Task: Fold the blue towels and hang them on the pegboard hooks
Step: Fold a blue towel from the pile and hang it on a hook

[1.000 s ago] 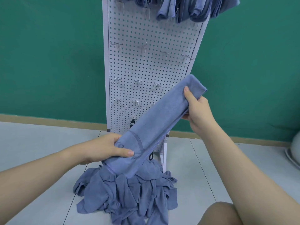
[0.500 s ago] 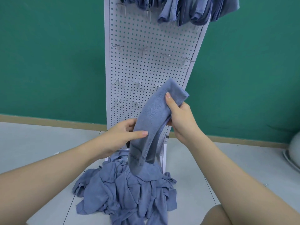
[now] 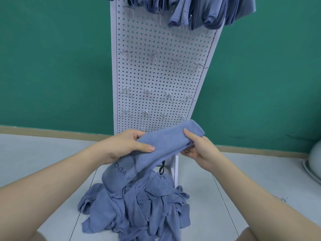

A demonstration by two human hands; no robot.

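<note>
I hold a folded blue towel (image 3: 166,141) in front of the white pegboard (image 3: 161,75). My left hand (image 3: 126,145) grips its middle with the thumb on top. My right hand (image 3: 196,146) pinches the upper right end. The towel's lower end with dark lettering droops toward a pile of crumpled blue towels (image 3: 137,207) on the floor at the board's foot. Several folded blue towels (image 3: 199,11) hang from hooks along the pegboard's top. Rows of bare metal hooks (image 3: 152,57) stick out lower on the board.
The pegboard stands against a green wall (image 3: 52,58) on a pale tiled floor (image 3: 43,157). A white rounded object (image 3: 314,162) sits at the right edge. My knees show at the bottom corners.
Both hands have lowered the towel and brought it closer. It was stretched on a diagonal, then bent in half; my left hand now grips it higher, near the right hand.
</note>
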